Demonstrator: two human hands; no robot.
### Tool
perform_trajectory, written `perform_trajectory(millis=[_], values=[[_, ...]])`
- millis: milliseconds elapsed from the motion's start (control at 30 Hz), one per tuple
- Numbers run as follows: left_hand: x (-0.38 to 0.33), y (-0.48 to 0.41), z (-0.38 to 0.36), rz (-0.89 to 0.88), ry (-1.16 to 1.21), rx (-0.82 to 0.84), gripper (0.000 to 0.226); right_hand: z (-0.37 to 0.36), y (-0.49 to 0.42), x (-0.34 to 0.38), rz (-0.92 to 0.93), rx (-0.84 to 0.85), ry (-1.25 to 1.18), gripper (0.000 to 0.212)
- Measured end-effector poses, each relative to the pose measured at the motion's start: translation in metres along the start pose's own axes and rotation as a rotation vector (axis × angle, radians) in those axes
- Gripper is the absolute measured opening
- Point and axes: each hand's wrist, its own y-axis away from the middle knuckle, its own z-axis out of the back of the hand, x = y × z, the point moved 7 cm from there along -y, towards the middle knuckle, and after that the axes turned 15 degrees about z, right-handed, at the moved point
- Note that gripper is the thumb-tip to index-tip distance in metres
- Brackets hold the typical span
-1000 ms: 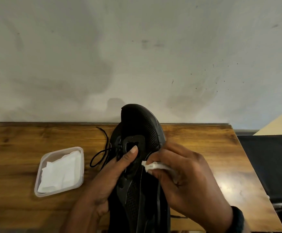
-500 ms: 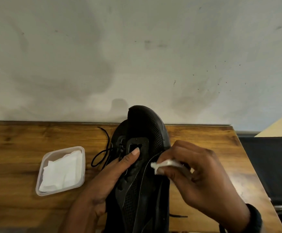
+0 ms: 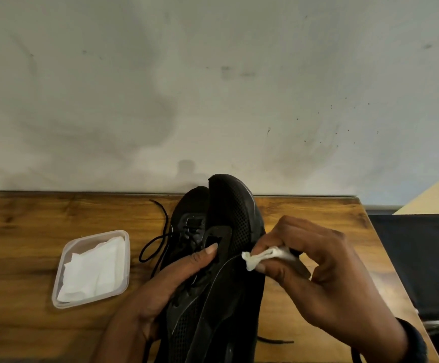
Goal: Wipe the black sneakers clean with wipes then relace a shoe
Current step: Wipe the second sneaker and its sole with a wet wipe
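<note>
At the near edge of the table (image 3: 30, 258), the left hand (image 3: 160, 289) grips the tilted sneaker (image 3: 229, 297), thumb laid along the tongue and the remaining fingers hidden behind the shoe. The right hand (image 3: 331, 279) is closed on a crumpled wipe (image 3: 265, 255), pinched at the shoe's outer side; contact cannot be confirmed. Assessment: wiping under way, relacing not yet begun, with the second sneaker (image 3: 187, 213) lying further back, its lace (image 3: 160, 239) loose, and a tub (image 3: 95, 236) of spare wipes (image 3: 92, 271) to the left.

A plain indoor room: a wooden table (image 3: 30, 231) against a smudged, pale painted wall (image 3: 213, 87).
</note>
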Motion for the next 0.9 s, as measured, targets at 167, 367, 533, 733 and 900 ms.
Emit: perform_trajectory(millis=[167,367,533,733,900], values=[[0.002,0.001,-0.007,0.023,-0.068,0.001,0.034,0.013,0.003,-0.004,-0.070,-0.215,0.141,0.014],[0.002,0.000,-0.006,0.008,-0.081,-0.019,0.038,0.016,0.003,-0.008,-0.045,-0.144,0.087,0.012],[0.002,0.000,-0.003,-0.004,-0.074,-0.026,0.026,0.014,0.004,-0.007,-0.022,-0.025,0.026,0.014],[0.002,-0.007,-0.007,-0.046,-0.198,-0.044,0.044,0.023,0.009,-0.011,-0.098,-0.306,0.155,0.012],[0.000,-0.011,-0.006,-0.111,-0.237,-0.057,0.042,0.025,0.004,-0.006,-0.006,-0.101,0.032,0.013]])
